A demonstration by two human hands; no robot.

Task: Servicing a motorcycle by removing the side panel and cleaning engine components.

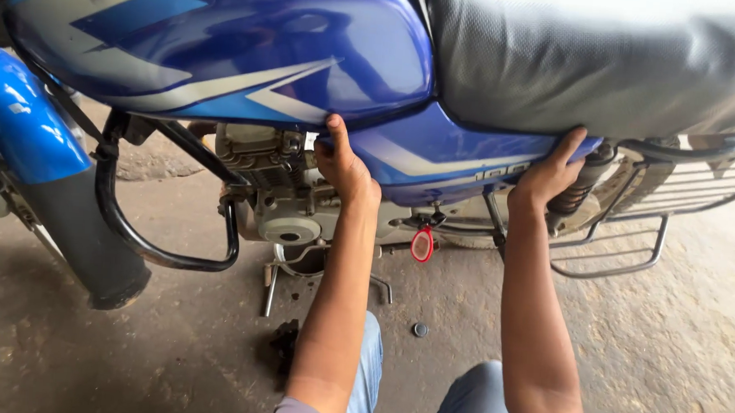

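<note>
Gripping the blue side panel at opposite ends: left hand and right hand, fingers curled around its edge.

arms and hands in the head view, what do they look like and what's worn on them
Both forearms are bare, with short greyish-mauve sleeve cuffs showing only at the bottom edge. The left hand and right hand are bare: no gloves, rings, watch or wristbands visible. Light blue jeans cover the knees below them.

Concrete floor under small cap
</note>
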